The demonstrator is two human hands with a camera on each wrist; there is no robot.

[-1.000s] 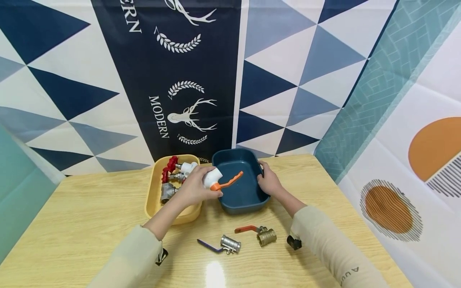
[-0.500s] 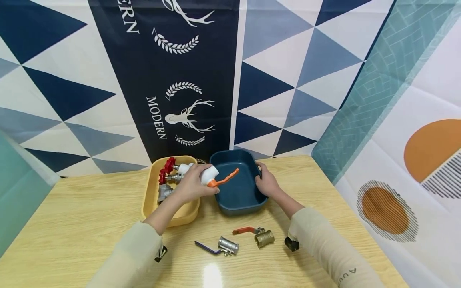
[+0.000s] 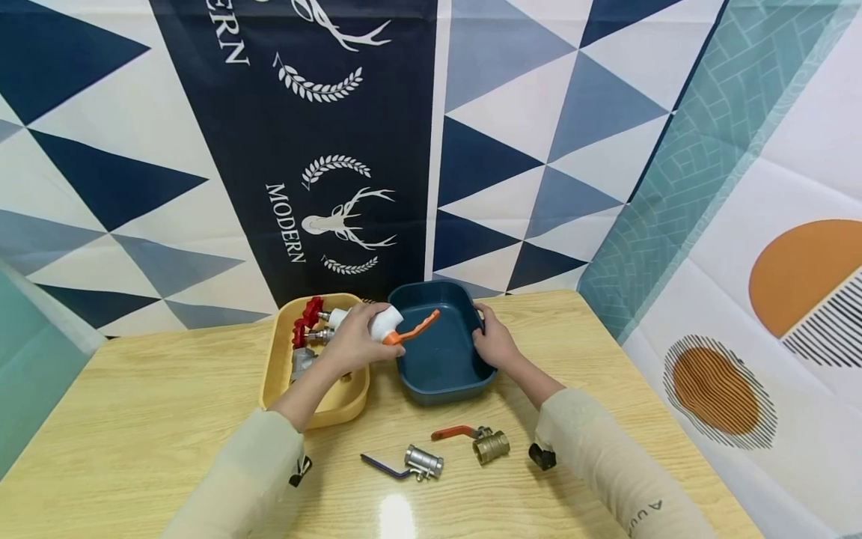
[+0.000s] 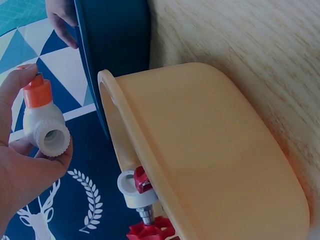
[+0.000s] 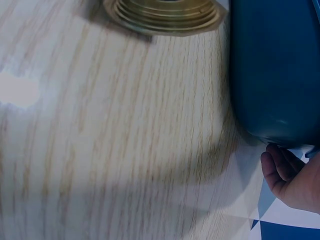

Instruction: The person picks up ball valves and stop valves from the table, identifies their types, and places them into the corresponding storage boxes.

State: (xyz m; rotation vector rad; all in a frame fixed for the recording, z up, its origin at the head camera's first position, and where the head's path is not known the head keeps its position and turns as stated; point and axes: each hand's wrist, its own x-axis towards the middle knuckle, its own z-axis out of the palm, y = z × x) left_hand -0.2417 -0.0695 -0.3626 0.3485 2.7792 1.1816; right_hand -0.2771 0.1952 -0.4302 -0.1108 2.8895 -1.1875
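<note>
My left hand point(image 3: 355, 343) holds a white plastic ball valve point(image 3: 385, 323) with an orange lever above the gap between the two bins. In the left wrist view the thumb lies on the orange cap of this valve point(image 4: 46, 117), and its round threaded opening faces the camera. My right hand point(image 3: 494, 340) grips the right rim of a dark blue bin point(image 3: 444, 395), fingers over its edge. Below the bins lie a silver ball valve point(image 3: 424, 462) with a blue lever and a brass ball valve point(image 3: 491, 447) with a red lever.
A yellow bin point(image 3: 340, 414) stands left of the blue one, close beside it. Inside it are valves with red handwheels point(image 3: 312, 311) and a grey metal fitting point(image 3: 303, 362). Behind the wooden table point(image 3: 168, 419) hangs a patterned cloth point(image 3: 498, 150).
The head view has shifted slightly, so bins, hands and valves all sit a little further left. Both hands keep their hold, and the white valve stays over the same spot between the bins.
</note>
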